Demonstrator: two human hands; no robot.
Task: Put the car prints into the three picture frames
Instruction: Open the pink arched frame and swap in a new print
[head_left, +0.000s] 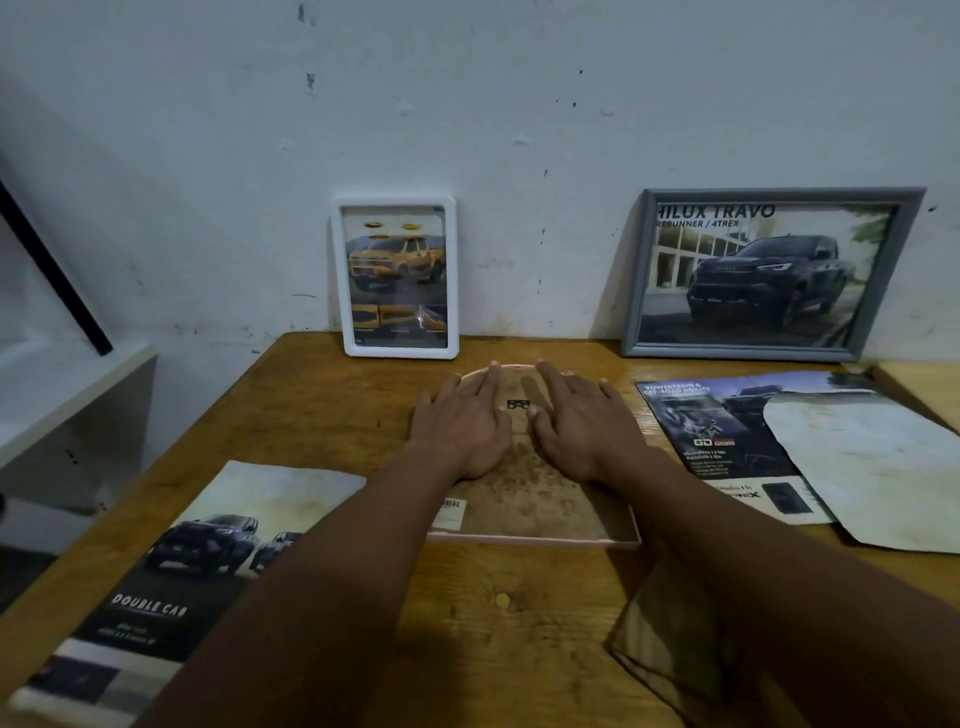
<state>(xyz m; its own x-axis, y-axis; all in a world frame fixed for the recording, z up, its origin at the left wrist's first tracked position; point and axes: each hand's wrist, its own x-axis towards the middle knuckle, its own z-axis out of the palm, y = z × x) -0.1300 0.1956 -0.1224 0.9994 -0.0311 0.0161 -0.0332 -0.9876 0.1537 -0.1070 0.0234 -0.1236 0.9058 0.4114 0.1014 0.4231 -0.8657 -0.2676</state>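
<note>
Pink frame (535, 543) is lying face down in the middle of the wooden table (311, 415), brown backing board (524, 493) up. Left hand (462, 426) and right hand (582, 426) are both flat on the board, fingers spread, not gripping anything. White frame (400, 353) with the yellow truck and grey frame (737, 351) with the dark truck lean on the wall behind. A Double Cab print (208, 545) lies loose on the left, and a cut-up print (727, 431) on the right.
</note>
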